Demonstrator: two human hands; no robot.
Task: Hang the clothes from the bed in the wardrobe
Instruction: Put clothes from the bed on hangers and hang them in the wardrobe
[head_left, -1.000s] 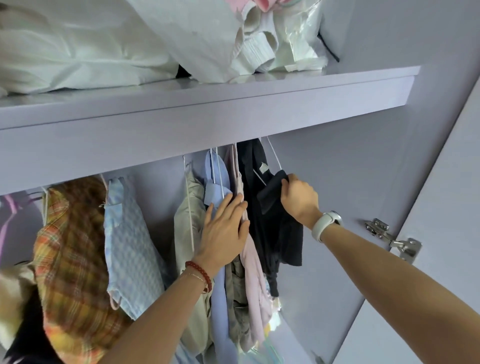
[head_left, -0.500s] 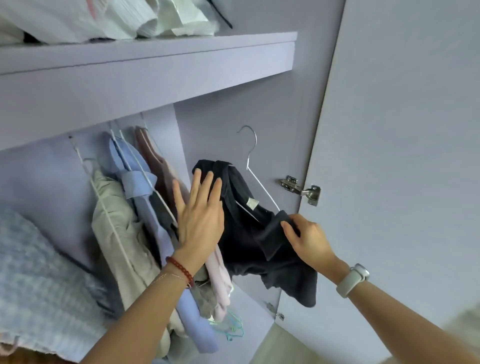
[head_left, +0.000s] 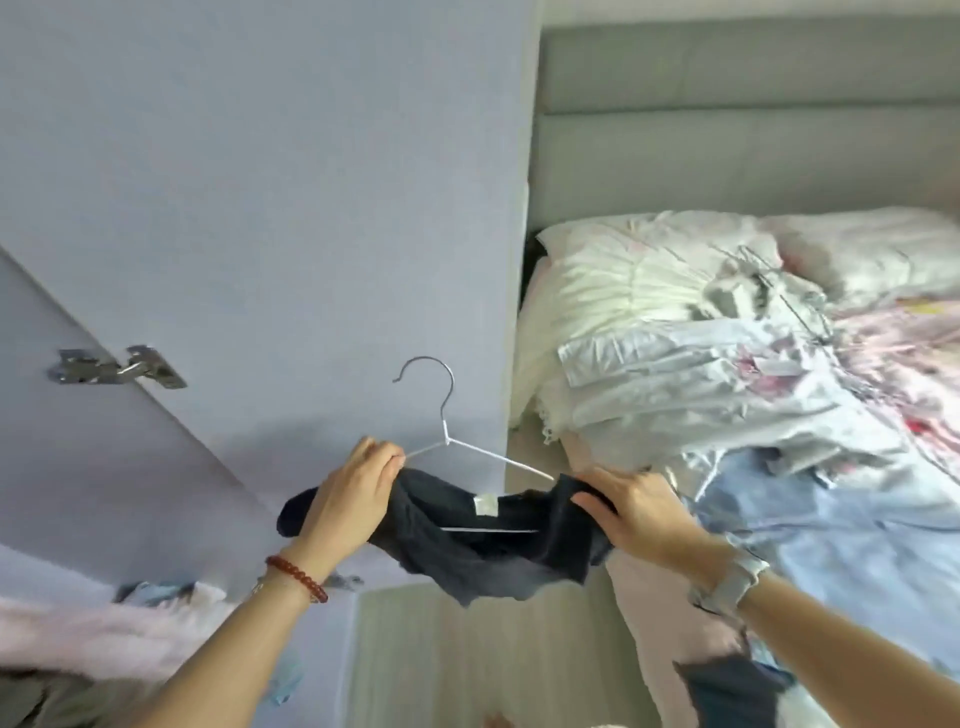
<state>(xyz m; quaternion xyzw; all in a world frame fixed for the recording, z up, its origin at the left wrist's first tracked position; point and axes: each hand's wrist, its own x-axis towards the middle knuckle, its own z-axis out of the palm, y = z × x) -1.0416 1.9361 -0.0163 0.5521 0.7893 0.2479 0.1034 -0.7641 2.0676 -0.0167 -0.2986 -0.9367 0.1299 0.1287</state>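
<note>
Bed (head_left: 649, 322) on my right, piled with pale clothes (head_left: 727, 395); wardrobe door (head_left: 260, 182) on my left, hinge (head_left: 117, 366) visible. Black garment (head_left: 483, 540) sags between my hands, half on the wire hanger (head_left: 447, 447), hook up, off the rail. Left hand (head_left: 348, 493) fingers curl round one shoulder end with the cloth; right hand (head_left: 639, 514) pinches the other. Step: seating garment on hanger. Next, probably: straighten the shoulders, then hook it on the rail, out of view.
</note>
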